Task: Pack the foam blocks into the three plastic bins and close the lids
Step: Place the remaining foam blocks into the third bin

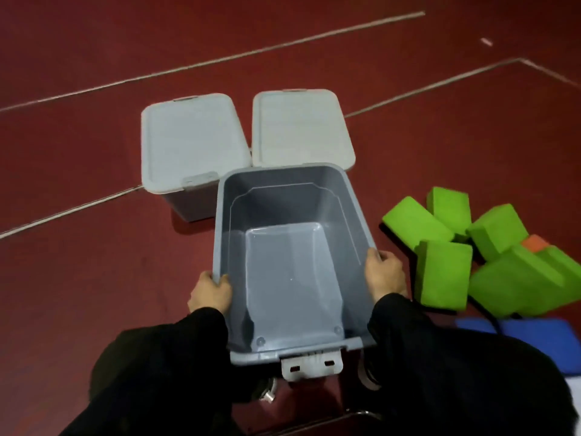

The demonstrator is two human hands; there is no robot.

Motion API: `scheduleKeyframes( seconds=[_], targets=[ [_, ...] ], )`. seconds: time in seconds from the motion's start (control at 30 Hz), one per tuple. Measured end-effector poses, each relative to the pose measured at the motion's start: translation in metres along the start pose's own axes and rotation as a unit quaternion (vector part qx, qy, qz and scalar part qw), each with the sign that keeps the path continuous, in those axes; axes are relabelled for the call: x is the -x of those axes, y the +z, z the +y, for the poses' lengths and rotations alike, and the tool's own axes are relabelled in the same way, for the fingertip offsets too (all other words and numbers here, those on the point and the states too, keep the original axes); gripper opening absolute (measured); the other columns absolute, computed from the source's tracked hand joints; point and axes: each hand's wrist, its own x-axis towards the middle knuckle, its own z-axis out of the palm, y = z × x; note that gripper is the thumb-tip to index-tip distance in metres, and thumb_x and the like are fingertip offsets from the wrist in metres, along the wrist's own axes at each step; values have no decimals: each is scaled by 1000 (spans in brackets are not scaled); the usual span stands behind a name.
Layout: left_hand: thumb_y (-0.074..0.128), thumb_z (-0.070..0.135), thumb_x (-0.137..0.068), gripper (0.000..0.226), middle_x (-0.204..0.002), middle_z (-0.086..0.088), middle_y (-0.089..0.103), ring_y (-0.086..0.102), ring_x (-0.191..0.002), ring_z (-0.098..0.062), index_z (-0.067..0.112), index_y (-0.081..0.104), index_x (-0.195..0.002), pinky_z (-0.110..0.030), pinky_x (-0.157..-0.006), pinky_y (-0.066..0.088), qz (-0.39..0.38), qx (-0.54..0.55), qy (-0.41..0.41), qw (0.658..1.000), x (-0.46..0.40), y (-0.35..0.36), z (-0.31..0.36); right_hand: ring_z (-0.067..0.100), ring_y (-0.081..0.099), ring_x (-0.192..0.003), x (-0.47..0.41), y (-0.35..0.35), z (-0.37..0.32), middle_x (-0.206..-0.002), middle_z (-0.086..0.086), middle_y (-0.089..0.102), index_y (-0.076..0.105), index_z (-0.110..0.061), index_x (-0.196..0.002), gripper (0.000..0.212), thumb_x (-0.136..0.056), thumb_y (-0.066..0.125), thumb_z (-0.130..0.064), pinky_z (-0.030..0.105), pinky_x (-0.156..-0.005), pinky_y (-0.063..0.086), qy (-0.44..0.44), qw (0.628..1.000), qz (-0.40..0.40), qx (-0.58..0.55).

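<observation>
An open grey plastic bin (352, 209) sits in front of me, with nothing inside it. My left hand (210, 293) grips its left rim and my right hand (386, 272) grips its right rim. A white latch (311, 366) hangs from its near edge. Behind it stand two more grey bins, the left one (191, 143) and the right one (301, 129), both with pale lids shut. Several green foam blocks (443, 272) lie in a loose pile on the floor to the right, with an orange block (536, 242) partly hidden among them.
The floor is dark red with white lines (220, 59). A blue mat (534, 338) lies at the right, near the blocks. My dark sleeves and legs fill the bottom of the view.
</observation>
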Motion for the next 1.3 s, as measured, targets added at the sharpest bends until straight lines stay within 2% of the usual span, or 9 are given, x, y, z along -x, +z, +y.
scheduleKeyframes(
  seconds=[0.17,0.43,0.53,0.63,0.73,0.8,0.97,1.17,1.3],
  targets=[
    [60,24,-97,32,-119,-21,65,63,-109,-38,2,55,-120,-38,-92,47,-116,-29,10,993,-38,53,7,39,63,-111,-41,14,46,-124,12,69,65,-22,-129,49,-92,48,-49,41,-91,49,53,999,-5,11],
    [59,12,-98,40,-138,-35,48,49,-127,-47,-8,40,-127,-43,-104,38,-118,-96,-41,987,-62,118,29,26,55,-131,-112,22,47,-143,7,59,50,-17,-149,53,-97,60,-27,35,-111,41,39,990,-107,-81],
    [65,17,-91,76,-157,-32,23,24,-145,-45,-6,22,-150,-46,-116,23,-80,-158,-14,984,-37,129,57,18,63,-118,-130,-2,32,-129,4,69,68,-15,-130,39,-92,67,-26,28,-101,46,-7,990,-138,-38],
    [62,17,-92,61,-148,-26,44,44,-134,-41,1,40,-147,-46,-112,36,-117,-110,130,979,10,151,119,12,64,-89,-128,-48,6,-99,3,77,78,-20,-96,10,-92,69,-21,29,-80,48,-63,989,-120,-66],
    [57,20,-99,32,-125,-12,65,63,-111,-28,8,60,-129,-37,-97,48,-247,-24,252,936,81,179,194,-2,55,-58,-116,-106,0,-65,-8,68,80,-10,-94,13,-92,71,-19,23,-60,42,-91,982,-132,-97],
    [59,25,-97,17,-110,-8,71,68,-103,-25,18,66,-112,-41,-93,53,-293,9,332,896,130,204,235,2,54,-58,-107,-146,6,-66,-4,67,78,-5,-93,13,-93,70,-16,22,-59,40,-101,979,-127,-125],
    [60,51,-80,37,-98,4,72,71,-96,-21,28,65,-108,-43,-89,56,-402,-47,442,800,237,271,287,12,58,-65,-93,-225,84,-77,4,65,65,-15,-91,15,-96,56,-5,14,-54,42,-58,969,-53,-234],
    [62,24,-97,22,-104,-2,68,69,-97,-31,16,65,-117,-38,-84,54,-475,-228,522,671,297,346,274,28,71,-96,-86,-239,273,-98,6,76,68,-29,-89,18,-73,60,-34,42,-90,56,137,963,60,-226],
    [60,27,-98,29,-107,0,66,68,-100,-29,15,64,-125,-37,-90,53,-467,-317,520,641,281,375,267,34,64,-109,-62,-224,349,-115,17,70,71,-6,-108,31,-84,66,-26,39,-95,49,252,950,81,-168]
  ],
)
